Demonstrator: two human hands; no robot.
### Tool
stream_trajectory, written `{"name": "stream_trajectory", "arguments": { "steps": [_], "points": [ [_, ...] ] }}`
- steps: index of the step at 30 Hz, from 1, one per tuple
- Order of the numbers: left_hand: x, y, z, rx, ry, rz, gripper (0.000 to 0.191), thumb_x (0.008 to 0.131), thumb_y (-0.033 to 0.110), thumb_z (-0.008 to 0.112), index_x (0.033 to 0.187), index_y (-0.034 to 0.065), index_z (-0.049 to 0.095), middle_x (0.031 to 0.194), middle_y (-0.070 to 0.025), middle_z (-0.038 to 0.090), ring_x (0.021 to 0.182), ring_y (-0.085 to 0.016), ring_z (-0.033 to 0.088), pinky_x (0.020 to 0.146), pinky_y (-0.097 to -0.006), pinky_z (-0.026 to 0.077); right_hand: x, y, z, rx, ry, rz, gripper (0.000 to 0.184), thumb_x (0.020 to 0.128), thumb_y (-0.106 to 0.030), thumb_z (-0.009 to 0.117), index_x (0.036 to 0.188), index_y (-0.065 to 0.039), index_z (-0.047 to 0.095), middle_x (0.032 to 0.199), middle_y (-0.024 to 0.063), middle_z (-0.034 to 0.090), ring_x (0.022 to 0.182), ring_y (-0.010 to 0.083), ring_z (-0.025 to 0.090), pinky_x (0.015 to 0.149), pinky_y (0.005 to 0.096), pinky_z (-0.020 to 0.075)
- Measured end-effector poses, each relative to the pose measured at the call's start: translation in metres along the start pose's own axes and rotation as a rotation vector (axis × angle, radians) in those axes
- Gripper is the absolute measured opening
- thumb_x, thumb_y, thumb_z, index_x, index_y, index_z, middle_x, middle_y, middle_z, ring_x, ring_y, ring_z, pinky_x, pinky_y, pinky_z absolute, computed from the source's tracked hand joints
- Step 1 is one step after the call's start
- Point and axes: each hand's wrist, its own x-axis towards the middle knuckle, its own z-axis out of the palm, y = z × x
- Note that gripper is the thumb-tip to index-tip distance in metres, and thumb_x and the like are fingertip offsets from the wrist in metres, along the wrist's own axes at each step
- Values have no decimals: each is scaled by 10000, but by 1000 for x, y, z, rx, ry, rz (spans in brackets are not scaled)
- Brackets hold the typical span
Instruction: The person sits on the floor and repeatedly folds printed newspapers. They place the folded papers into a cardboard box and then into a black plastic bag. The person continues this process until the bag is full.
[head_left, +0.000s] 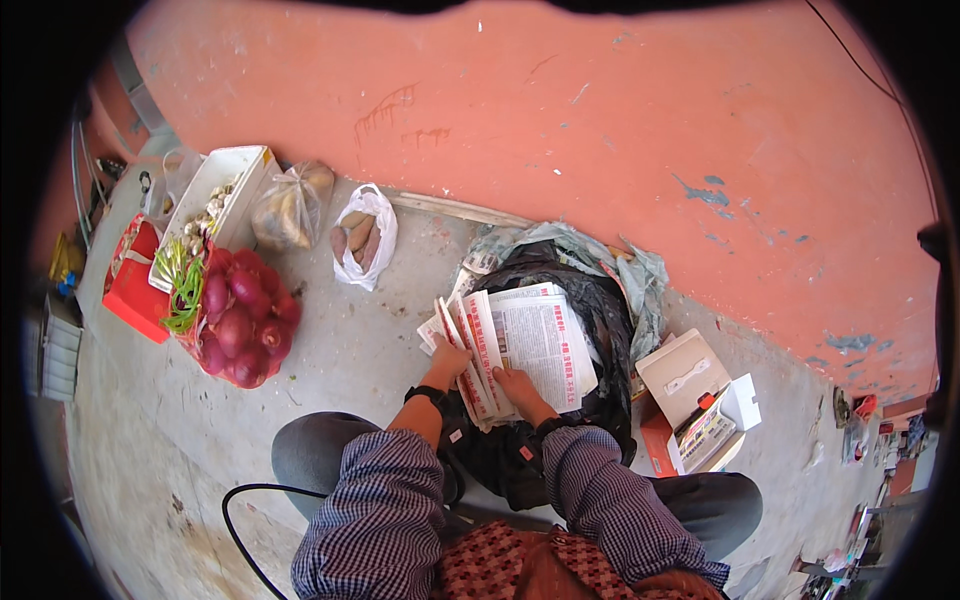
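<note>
My left hand (448, 361) grips the left edge of a fanned bundle of folded printed sheets (480, 349) with red headings. My right hand (519, 391) holds the same bundle lower down, its thumb on the top. Under and to the right of the bundle, more printed sheets (540, 345) lie flat, resembling newspapers. They rest on an open black plastic bag (611, 307) between my knees. A crumpled grey-green plastic sack (646, 292) surrounds the far side of the black bag, and some paper (480, 262) shows at its left.
On the concrete floor at left lie a red net bag of onions (244, 322), a white foam box (259, 169) of garlic, a red box (135, 300), a tied clear bag (292, 210) and a white bag of sweet potatoes (386, 232). Right, an open carton (682, 367); ahead, a pink wall (487, 112).
</note>
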Motion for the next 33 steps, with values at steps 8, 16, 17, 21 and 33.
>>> {"name": "stream_trajectory", "arguments": {
  "steps": [8,16,17,21,33],
  "points": [
    [-48,41,-3,432,639,253,777,820,116,628,1489,70,234,1425,-320,342,1276,-452,421,1026,-463,407,-13,-18,-5,-61,64,-51,318,878,-200,626,1061,59,652,879,176,689,802,247,660,743,364,516],
    [-45,51,5,301,102,804,172,762,-3,569,931,16,594,924,-161,611,979,-360,574,888,-454,458,-7,-10,18,-317,74,-185,479,759,-267,741,1141,-2,629,1010,221,683,942,334,672,793,414,520],
    [-43,47,8,299,118,665,119,757,-12,563,872,14,584,858,-140,612,946,-340,582,868,-460,460,-6,-6,20,-356,112,-201,497,751,-277,747,1157,-19,621,1028,231,676,962,349,668,800,427,521],
    [-22,31,-3,87,441,741,128,723,-74,563,790,24,515,804,-152,555,811,-326,559,722,-379,474,-9,6,11,-427,44,-262,394,819,-191,656,1169,-15,615,1064,245,656,985,407,628,844,456,486],
    [-13,2,20,-157,-267,-32,650,838,199,673,1380,36,353,1242,-147,535,1112,-332,526,866,-598,405,-51,24,-37,209,292,47,346,912,-142,589,1210,33,603,1038,111,682,939,202,620,855,344,474]
  ]
}}
